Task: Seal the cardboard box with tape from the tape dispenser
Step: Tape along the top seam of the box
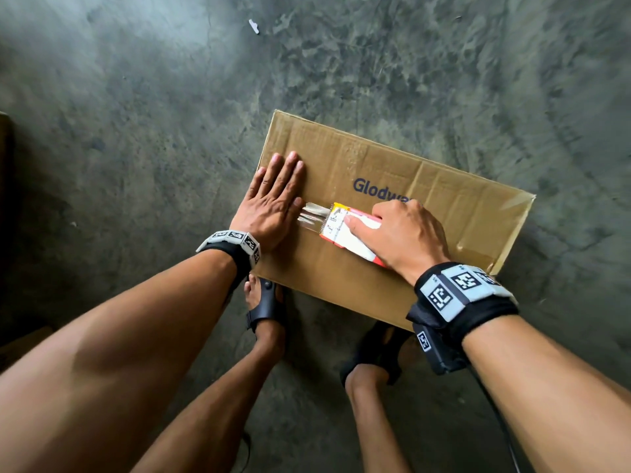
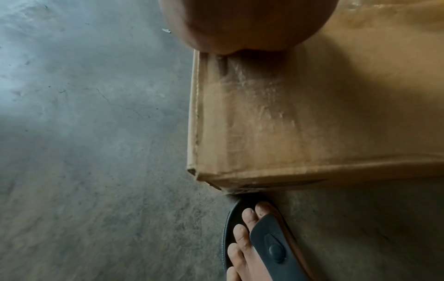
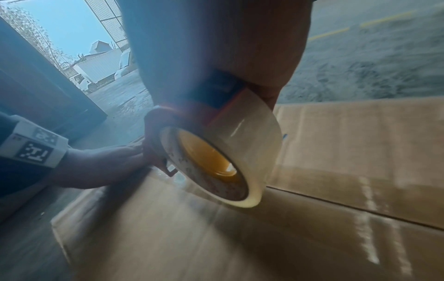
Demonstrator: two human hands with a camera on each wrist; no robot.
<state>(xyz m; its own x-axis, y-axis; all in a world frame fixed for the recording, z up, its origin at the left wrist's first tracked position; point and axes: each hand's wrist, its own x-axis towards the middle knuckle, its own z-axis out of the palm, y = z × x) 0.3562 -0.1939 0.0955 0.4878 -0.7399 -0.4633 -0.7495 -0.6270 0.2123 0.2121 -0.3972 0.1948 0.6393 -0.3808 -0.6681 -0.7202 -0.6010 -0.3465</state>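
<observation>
Cardboard box sits on the concrete floor, light and a little springy, so the left hand presses it flat with straight fingers. The right hand curls round the tape dispenser resting on the lid; its clear tape is thin, sticky, likely to wrinkle.

Warehouse or loading bay: bare concrete floor, open doorway onto a yard with a parked truck.
</observation>
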